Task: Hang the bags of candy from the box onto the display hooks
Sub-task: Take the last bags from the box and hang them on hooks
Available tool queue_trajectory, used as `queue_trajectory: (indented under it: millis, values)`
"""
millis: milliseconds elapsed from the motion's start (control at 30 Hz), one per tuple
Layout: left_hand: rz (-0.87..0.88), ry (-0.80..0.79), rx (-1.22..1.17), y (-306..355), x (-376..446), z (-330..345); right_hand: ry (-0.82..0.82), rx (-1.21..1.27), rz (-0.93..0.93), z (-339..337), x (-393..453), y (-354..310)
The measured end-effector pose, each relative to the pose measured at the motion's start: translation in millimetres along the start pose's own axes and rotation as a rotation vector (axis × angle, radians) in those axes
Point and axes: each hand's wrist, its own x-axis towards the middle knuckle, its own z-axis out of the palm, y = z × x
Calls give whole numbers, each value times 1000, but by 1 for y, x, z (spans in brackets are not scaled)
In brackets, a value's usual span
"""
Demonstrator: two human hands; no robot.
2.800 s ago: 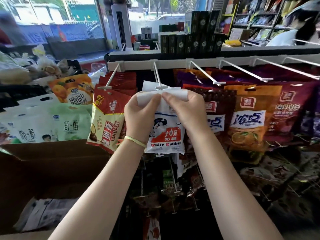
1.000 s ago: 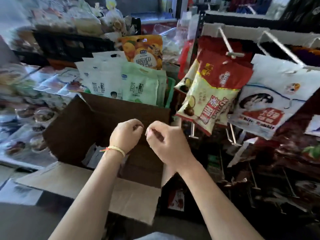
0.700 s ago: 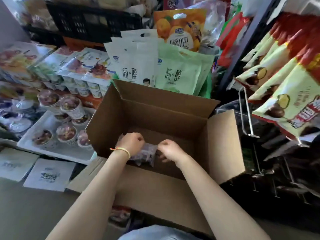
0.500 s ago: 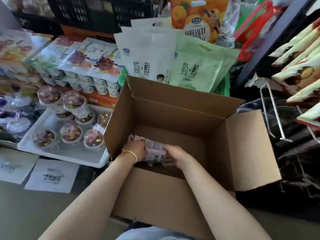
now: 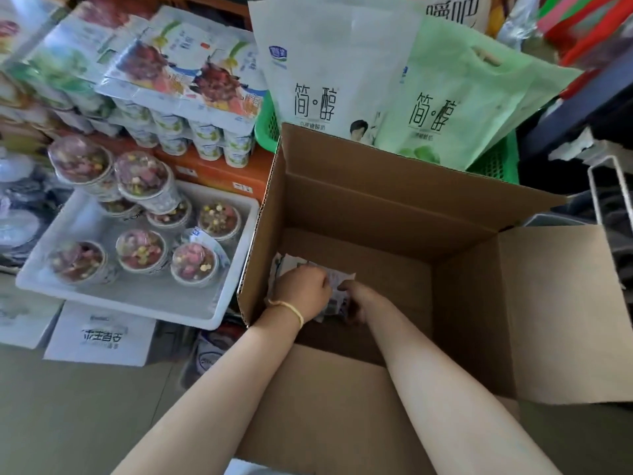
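Cardboard box (image 5: 376, 214), flaps open, now fills the view in place of the rack faced a few seconds ago, where a White Rabbit bag went onto a hook. Down inside at the near left corner: left hand (image 5: 303, 294) and right hand (image 5: 356, 303), close together, both clamped on one pale crinkled candy bag (image 5: 337, 281) lying on the box floor over other pale packaging. Judged as the start of the next cycle: one bag hung, another being fetched, not yet lifted. Only a white wire display hook (image 5: 594, 190) shows at the far right edge, so needs a carry back up to the rack.

Print on the held bag too blurred to read. Behind the box, a white carrier bag (image 5: 325, 80) and a green carrier bag (image 5: 455, 108), each marked 简·醇; above them, part of 嚼吧. Left of the box, a white tray (image 5: 137, 299) of lidded dessert cups.
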Motion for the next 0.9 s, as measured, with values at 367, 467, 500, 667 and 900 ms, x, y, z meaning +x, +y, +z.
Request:
queue_trajectory:
  millis: [367,467,500,667,900]
  values:
    - [15,-9,-109,-5,4,1,-151,295,-48,9,9,-6]
    - [-5,9,-157,-1,1,-1,-182,524,-92,-8,3,-7]
    - [-41,10,-205,1,0,-2,-186,575,-106,-16,-1,-7]
    - [-345,-314,-727,21,-2,-19,-241,671,-246,-56,-24,5]
    - [-258,169,-1526,71,-17,-36,-378,462,-549,-97,-79,16]
